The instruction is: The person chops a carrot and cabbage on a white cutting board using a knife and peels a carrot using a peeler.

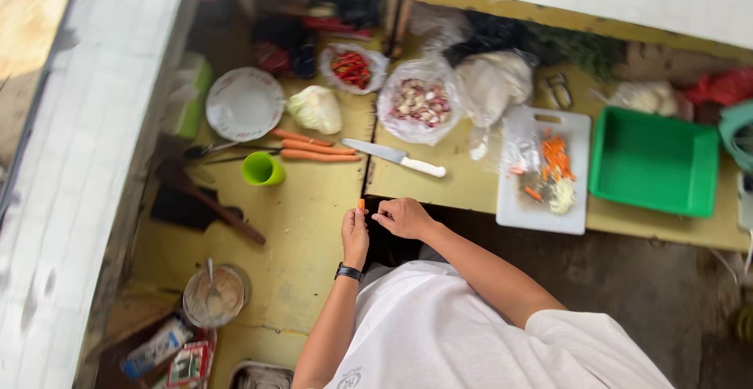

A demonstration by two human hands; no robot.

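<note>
Two hands meet at the near edge of the yellow table (314,232): the left hand (354,236) pinches a small carrot piece (361,203) upright between its fingertips, and the right hand (401,217) is just beside it with curled fingers, but I cannot tell if it grips anything. Behind the hands a knife (394,156) with a white handle lies next to three whole carrots (314,147) and a green cup (262,169). Further right, a white cutting board (545,201) carries chopped vegetables, with a green tray (653,161) beside it.

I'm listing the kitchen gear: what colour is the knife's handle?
White. The knife lies on the yellow counter; the head view shows it clearly.
</note>
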